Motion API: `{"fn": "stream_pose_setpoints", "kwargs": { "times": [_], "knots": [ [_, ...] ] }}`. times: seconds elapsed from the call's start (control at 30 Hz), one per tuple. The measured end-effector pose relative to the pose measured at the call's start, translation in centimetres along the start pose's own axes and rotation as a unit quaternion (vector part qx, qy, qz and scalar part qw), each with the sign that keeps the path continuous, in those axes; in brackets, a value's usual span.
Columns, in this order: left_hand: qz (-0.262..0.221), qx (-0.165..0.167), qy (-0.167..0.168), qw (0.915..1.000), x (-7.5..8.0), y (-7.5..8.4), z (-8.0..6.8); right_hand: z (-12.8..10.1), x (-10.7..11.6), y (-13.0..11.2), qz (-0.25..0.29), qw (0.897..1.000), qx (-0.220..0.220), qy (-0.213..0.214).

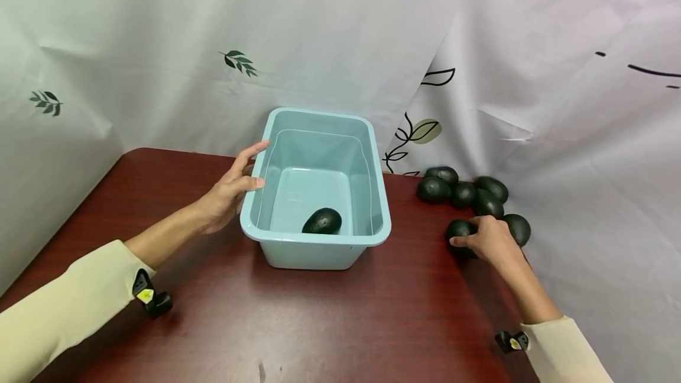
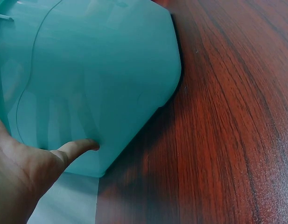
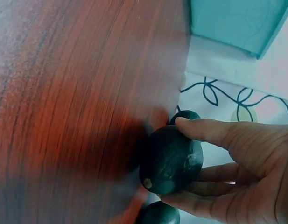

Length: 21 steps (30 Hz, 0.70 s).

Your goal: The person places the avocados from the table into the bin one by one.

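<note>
While the left hand [image 1: 230, 194] rests with straight fingers against the left wall of the light blue plastic bin [image 1: 372, 235], the right hand [image 1: 492, 240] curls its thumb and fingers around a dark avocado [image 1: 459, 230] on the red-brown table [image 1: 372, 312], at the near edge of a cluster of avocados [image 1: 468, 194] right of the bin; one more avocado [image 1: 322, 221] lies inside the bin
</note>
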<state>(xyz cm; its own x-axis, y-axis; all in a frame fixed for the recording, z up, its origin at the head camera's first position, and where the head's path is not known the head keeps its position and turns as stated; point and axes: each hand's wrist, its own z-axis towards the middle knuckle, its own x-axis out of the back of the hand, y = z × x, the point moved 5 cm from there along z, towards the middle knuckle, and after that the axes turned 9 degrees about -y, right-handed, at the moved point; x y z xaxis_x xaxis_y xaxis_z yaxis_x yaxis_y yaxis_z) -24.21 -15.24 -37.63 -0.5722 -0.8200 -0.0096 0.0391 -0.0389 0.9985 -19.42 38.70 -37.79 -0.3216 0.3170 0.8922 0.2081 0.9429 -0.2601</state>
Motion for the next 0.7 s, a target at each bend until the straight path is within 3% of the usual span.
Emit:
{"fn": "stream_pose_setpoints", "kwargs": {
  "times": [0.33, 0.7],
  "knots": [
    [-0.006, 0.000, -0.001, 1.0000, 0.0, 0.0, 0.1, 0.3, -0.1, -0.6, 0.002, 1.000, 0.014, 0.007],
    [-0.004, -0.001, 0.001, 1.0000, 0.0, 0.0, 0.1, 0.4, 0.2, -1.1, 0.011, 0.997, 0.061, 0.038]
  ]
}}
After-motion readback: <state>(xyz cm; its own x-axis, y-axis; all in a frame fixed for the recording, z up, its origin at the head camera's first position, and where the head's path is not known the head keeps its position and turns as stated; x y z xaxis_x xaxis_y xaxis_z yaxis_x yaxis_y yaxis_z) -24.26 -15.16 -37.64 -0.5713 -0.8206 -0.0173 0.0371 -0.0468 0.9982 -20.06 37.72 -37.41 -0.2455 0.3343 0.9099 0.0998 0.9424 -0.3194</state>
